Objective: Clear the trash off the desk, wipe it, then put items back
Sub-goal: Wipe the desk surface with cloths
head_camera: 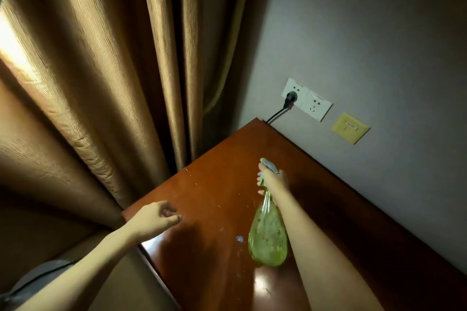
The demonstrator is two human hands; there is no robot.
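Right hand: our right hand (274, 179), centre of the frame, is clamped round the neck of a green spray bottle (268, 235), fingers curled at the trigger.

Bottle's long axis: it runs from the nozzle at the upper end, near the middle of the frame, down to the rounded belly at lower centre, which hangs close over the wood; we cannot tell whether it touches. The nozzle points toward the upper left, at the far corner of the desk.

Left hand: our left hand (158, 217), at lower left, holds nothing; its fingers are loosely curled over the desk's left edge, and we cannot tell whether they rest on it.

Desk: the reddish-brown desk (227, 159) runs from the centre to the lower right. Small pale specks lie on it between our hands, with a bluish-white fleck (239, 239) just left of the bottle's belly.

The relation that matters: the unsprayed wood lies ahead and to the left of the nozzle; we judge the right hand is placed to spray, while the left is nearer the specks and the edge.

Surroundings: a brown curtain (101, 70) fills the upper left; a wall socket (307, 99) with a black plug (289, 98) sits at right of centre.

Stage: we judge this is wetting before wiping; no cloth is in view.
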